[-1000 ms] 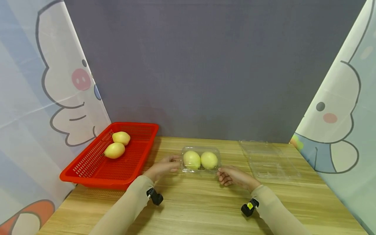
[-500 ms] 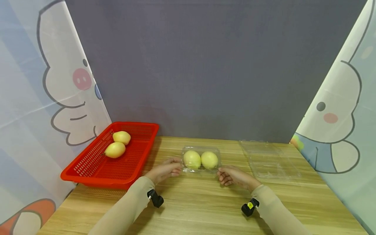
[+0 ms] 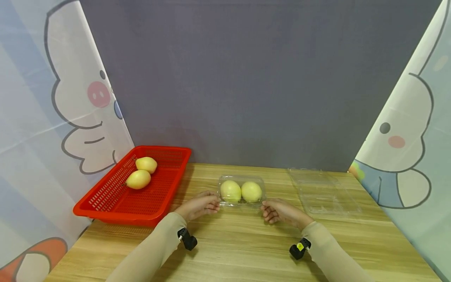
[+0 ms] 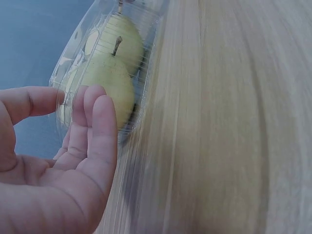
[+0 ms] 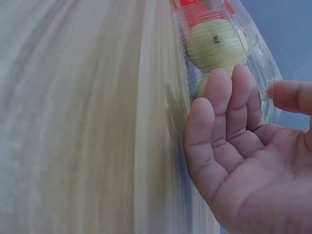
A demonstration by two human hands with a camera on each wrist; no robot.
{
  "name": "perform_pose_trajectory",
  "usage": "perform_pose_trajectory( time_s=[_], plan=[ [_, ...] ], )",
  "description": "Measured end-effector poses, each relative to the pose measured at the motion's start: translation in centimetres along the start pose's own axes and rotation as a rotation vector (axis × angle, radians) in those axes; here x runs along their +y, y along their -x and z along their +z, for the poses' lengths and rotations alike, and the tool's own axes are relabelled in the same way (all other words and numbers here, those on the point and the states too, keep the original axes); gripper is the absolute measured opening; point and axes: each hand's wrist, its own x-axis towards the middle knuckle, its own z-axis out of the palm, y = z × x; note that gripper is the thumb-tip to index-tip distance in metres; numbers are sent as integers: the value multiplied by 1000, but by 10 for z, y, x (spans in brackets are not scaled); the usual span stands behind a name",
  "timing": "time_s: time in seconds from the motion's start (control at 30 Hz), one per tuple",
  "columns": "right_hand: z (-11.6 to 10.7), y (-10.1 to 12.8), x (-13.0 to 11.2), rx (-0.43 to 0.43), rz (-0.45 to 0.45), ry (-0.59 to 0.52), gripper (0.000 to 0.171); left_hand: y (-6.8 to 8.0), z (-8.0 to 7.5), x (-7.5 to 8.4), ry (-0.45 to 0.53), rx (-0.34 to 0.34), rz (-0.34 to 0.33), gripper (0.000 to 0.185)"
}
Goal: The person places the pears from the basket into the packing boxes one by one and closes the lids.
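A clear plastic clamshell box (image 3: 241, 179) with its lid down stands mid-table, two yellow-green pears (image 3: 230, 191) side by side inside it. My left hand (image 3: 200, 206) pinches the box's front left corner; in the left wrist view its thumb presses the seam while the fingers bend against the end wall, beside a stemmed pear (image 4: 109, 80). At the front right corner, my right hand (image 3: 280, 212) pinches the rim between thumb and index finger. The other right fingers lie loosely curled along the wall in the right wrist view, partly covering a pear (image 5: 214, 46).
A red plastic basket (image 3: 172, 184) on the left holds two more pears (image 3: 138, 179). On the right lies another clear clamshell box (image 3: 329, 196), opened flat. A grey panel (image 3: 243, 86) closes off the table's back edge; printed cloths hang at both sides.
My left hand has shifted slightly right, its fingers bending in at the box's left corner. The right hand and the box have hardly moved.
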Motion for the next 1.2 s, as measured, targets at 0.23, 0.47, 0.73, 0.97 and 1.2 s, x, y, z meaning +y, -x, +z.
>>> perform_pose_trajectory(
  time_s=[0.23, 0.47, 0.73, 0.97, 1.2],
  plan=[
    [1, 0, 0, -1, 2, -5, 36, -1, 2, -2, 14, 24, 4, 35],
    [2, 1, -1, -3, -1, 3, 34, 0, 3, -1, 7, 18, 7, 35],
    [2, -1, -1, -3, 6, -8, 31, 1, 3, 0, 3, 20, 7, 34],
    [0, -2, -1, -17, 1, -26, 29, 0, 3, -1, 11, 27, 6, 35],
    [-2, -3, 0, -32, 2, -18, 27, 1, 3, -1, 9, 14, 4, 36]
  ],
)
